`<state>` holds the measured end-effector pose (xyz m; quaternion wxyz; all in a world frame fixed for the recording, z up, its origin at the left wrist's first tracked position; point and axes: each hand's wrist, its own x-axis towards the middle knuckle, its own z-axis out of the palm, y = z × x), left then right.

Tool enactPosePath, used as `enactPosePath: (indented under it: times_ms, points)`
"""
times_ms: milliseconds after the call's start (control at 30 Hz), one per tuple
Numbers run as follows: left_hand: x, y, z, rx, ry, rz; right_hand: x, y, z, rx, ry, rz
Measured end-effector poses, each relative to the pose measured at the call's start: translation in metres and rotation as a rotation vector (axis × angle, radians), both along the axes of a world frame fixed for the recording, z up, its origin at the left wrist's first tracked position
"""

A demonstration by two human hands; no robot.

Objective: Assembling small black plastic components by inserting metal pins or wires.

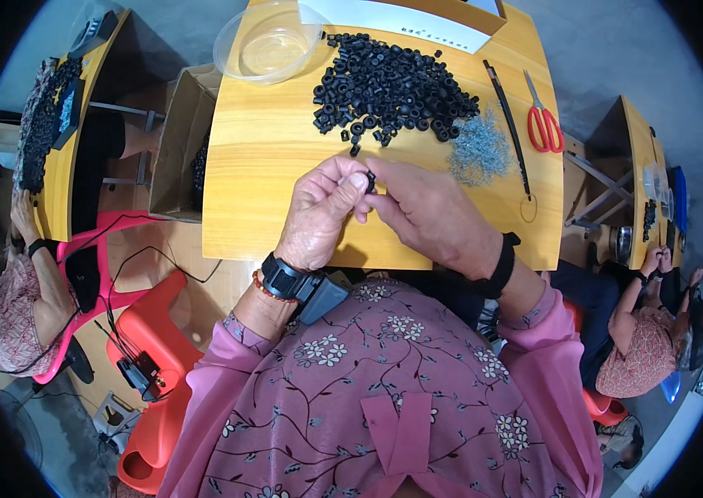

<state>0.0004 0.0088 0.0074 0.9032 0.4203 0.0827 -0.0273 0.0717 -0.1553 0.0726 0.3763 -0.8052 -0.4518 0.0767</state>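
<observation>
Near the front edge of the wooden table my two hands meet. My left hand [315, 212] pinches a small black rubber-like piece [369, 183] between thumb and forefinger. The fingers of my right hand [438, 217] are curled close against that piece; what they grip, if anything, is hidden. Just beyond the hands spreads a heap of small black ring-shaped pieces [389, 87]. At its right lies a pile of tiny silvery-blue metal-looking bits [481, 149].
A clear round plastic bowl [271, 50] and a white box [401, 23] stand at the table's back. Red-handled scissors [544, 124] and a thin black rod [509, 124] lie right. A cardboard box [173, 158] adjoins the left edge. Other people sit at side tables.
</observation>
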Motion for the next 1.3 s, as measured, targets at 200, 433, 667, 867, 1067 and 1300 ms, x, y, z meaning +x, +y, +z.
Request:
enactPosePath:
  times_ms: [200,433,667,867,1067,1300]
  points:
    - [-0.001,-0.003,0.002,0.064,0.04,0.026,-0.005,0.002,0.01,-0.19,-0.062,0.005]
    - [-0.001,-0.002,0.004,-0.019,0.037,0.027,0.001,-0.002,0.005,-0.045,0.182,-0.013]
    - [-0.002,0.002,0.006,-0.175,0.038,-0.083,0.016,-0.007,-0.001,0.161,0.22,0.012]
    - [-0.003,0.0,0.005,-0.154,0.065,-0.08,0.019,-0.007,0.001,0.132,0.22,0.012]
    - [-0.003,0.0,0.001,-0.143,0.047,-0.085,0.021,-0.009,-0.002,0.09,0.166,0.025]
    - [-0.005,0.002,0.002,-0.196,0.084,-0.1,0.018,-0.008,0.003,0.079,0.446,-0.03]
